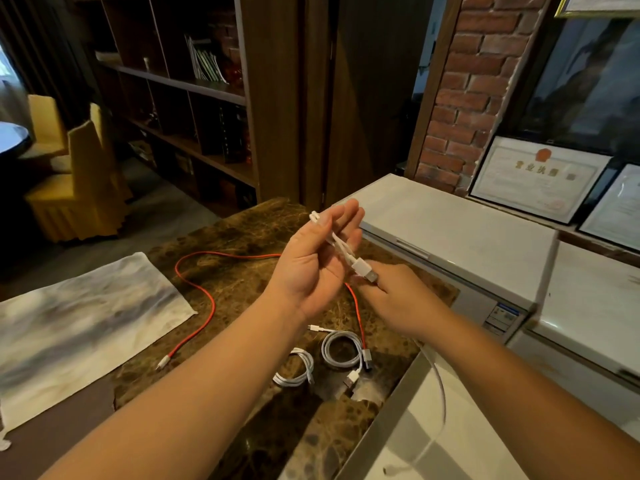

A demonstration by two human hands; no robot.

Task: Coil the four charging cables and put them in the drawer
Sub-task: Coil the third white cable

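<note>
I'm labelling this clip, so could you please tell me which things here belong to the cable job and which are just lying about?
Job:
white cable held in the left hand and right hand
red cable, uncoiled
small white coil
grey-white coil

Lying about:
painted cloth
framed certificates
yellow chairs
bookshelf

There is only the one camera, worn on the person's head, looking forward and steeply down over both forearms, which come in from 6 o'clock and meet just below the middle of the frame. It sits close over the brown marble worktop (242, 237), near enough that the left hand (313, 261) and right hand (398, 299) fill the centre. The wide lens bends the edges, taking in wooden shelves (180, 88) toward 11 o'clock, a brick pillar (474, 91) toward 1 o'clock and white chest freezers (460, 233) toward 3 o'clock.
</note>
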